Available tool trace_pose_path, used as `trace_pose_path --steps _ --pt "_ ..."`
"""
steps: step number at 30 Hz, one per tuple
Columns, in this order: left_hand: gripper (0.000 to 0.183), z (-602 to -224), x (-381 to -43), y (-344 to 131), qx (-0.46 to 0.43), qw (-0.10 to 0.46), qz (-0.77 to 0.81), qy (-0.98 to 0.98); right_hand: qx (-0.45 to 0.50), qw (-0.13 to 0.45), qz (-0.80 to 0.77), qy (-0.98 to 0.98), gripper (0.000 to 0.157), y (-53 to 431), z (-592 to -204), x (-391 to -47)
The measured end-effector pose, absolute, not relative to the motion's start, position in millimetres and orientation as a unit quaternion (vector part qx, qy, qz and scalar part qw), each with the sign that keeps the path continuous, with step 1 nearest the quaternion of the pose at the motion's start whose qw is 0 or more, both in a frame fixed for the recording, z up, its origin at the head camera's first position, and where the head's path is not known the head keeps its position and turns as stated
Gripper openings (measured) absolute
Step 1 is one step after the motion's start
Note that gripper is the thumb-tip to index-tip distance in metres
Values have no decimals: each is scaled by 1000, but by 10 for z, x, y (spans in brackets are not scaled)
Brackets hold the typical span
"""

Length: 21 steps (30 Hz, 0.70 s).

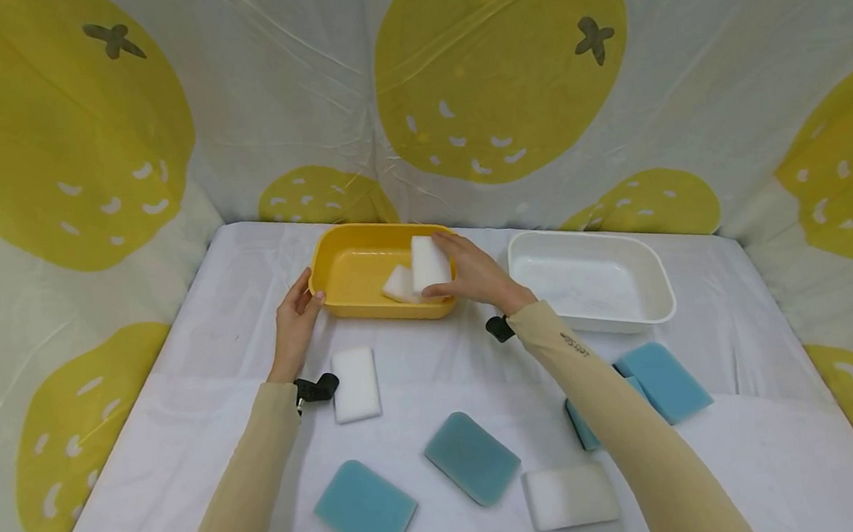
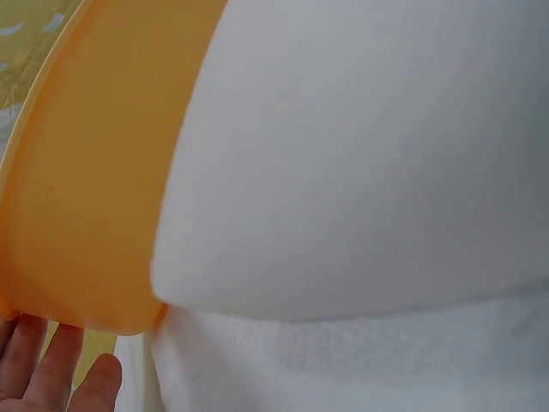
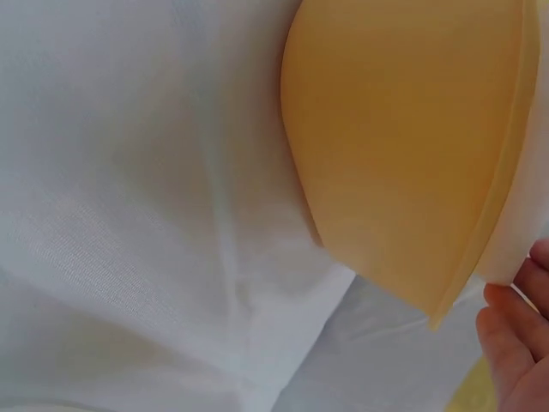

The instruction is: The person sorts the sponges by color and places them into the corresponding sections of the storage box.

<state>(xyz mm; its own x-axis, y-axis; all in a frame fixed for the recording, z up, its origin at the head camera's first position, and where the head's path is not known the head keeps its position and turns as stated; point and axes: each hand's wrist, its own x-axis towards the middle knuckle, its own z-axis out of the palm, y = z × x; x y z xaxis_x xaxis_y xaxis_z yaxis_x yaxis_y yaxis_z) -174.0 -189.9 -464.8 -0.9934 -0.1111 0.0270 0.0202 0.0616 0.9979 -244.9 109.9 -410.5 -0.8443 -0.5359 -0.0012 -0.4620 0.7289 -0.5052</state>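
Observation:
A yellow plastic basin [image 1: 358, 306] stands at the back of the cloth-covered table. My left hand [image 1: 295, 324] holds its left end, thumb at the rim and fingers along the outside; in the left wrist view the fingertips [image 2: 53, 352] meet the yellow wall. Over the basin's right end my right hand [image 1: 472, 272] grips a white sponge [image 1: 429, 262] between thumb and fingers, tilted on edge. Another white sponge [image 1: 399, 285] lies inside, partly hidden behind the held one. Beside my left wrist rests a further white sponge [image 1: 356, 385], looming large in the left wrist view.
A white basin [image 1: 629, 317] stands to the right. Nearer me lie a blue sponge [image 1: 366, 509], a second blue sponge [image 1: 473, 458] and a white sponge [image 1: 571, 497]. More blue sponges [image 1: 663, 383] sit by my right sleeve, partly covered by it. Lemon-print cloth [image 1: 292, 93] hangs behind.

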Motion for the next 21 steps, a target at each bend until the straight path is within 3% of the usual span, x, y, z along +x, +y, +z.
trace_pose_path --steps 6,21 --pt "55 -4721 -1762 -1912 30 50 -680 -731 -269 78 -240 929 103 1092 -4142 -2470" --pt "55 -4423 -1636 -1847 37 36 -678 -733 -288 75 -218 929 104 1091 -4235 -2484"
